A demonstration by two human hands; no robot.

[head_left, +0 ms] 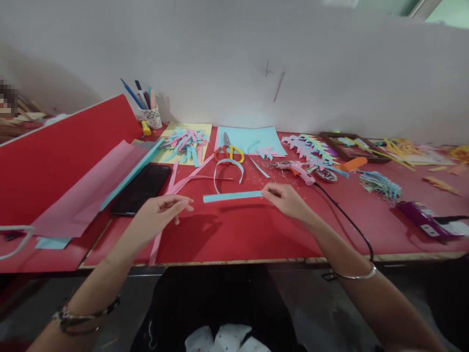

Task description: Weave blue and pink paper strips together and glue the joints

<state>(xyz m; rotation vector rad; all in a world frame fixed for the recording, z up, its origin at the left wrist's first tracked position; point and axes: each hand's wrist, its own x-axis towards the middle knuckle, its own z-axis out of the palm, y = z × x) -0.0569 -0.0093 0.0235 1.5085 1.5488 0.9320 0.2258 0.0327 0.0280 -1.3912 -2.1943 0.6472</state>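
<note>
Left side: black phone flat on the red desk. Next, your left hand: fingers partly open, loosely curled, holding nothing, just beside the light-blue paper strip. Strip sits raised over the desk, left end free. Your right hand pinches its right end, fingers closed. Likely weak point: thin paper held at one end could droop or twist if the pinch slackens. Further right, pink glue gun, near that hand; cord runs to the front edge. A wide right-arm sweep could snag it.
</note>
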